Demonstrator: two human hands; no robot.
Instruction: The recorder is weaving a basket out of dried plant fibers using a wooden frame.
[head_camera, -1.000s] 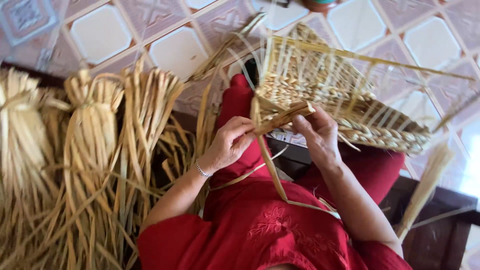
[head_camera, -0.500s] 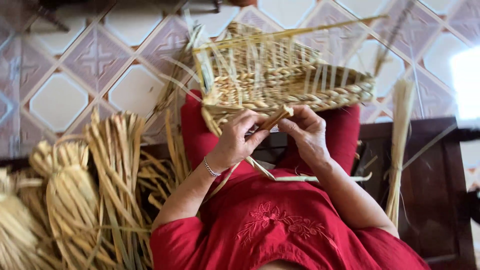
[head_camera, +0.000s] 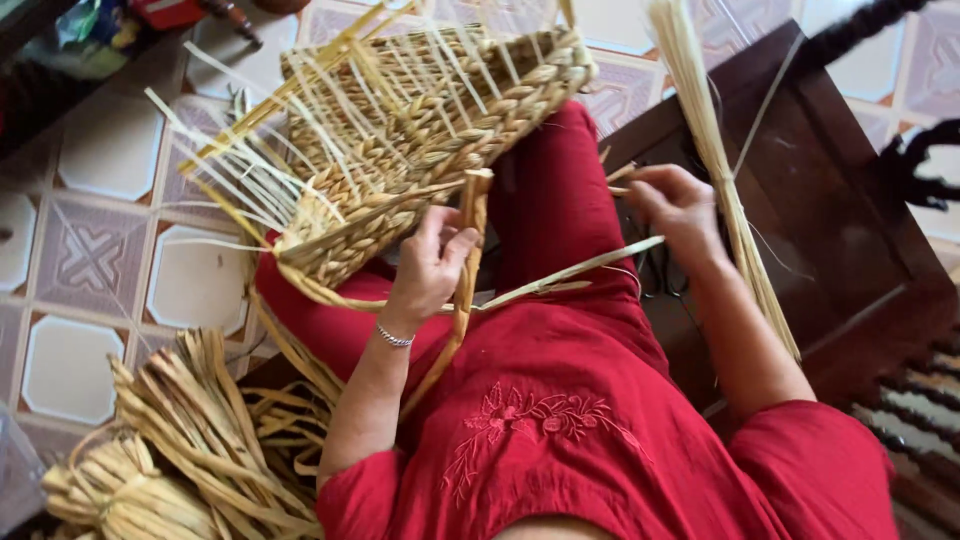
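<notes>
The left hand (head_camera: 432, 262) is closed around a flat straw strip (head_camera: 466, 262) that runs upright, its top touching the braided rim of the half-woven basket (head_camera: 430, 140) on the lap. The right hand (head_camera: 680, 205) sits well apart to the right, fingers curled on thin straw ends beside a pale straw bundle (head_camera: 720, 170).

The two hands, working together on one strand at the basket's edge half a second ago, are now apart. The right hand (head_camera: 678, 205) has moved off to the side, over the dark wooden bench (head_camera: 850, 250) by the bundle of pale stalks (head_camera: 715, 160). The left hand (head_camera: 432, 265) alone holds the flat straw strand (head_camera: 468, 260) below the woven basket (head_camera: 440, 130), which now sits tilted further left. The view has swung too, pushing the dried straw bundles (head_camera: 180, 440) to the lower left corner.
</notes>
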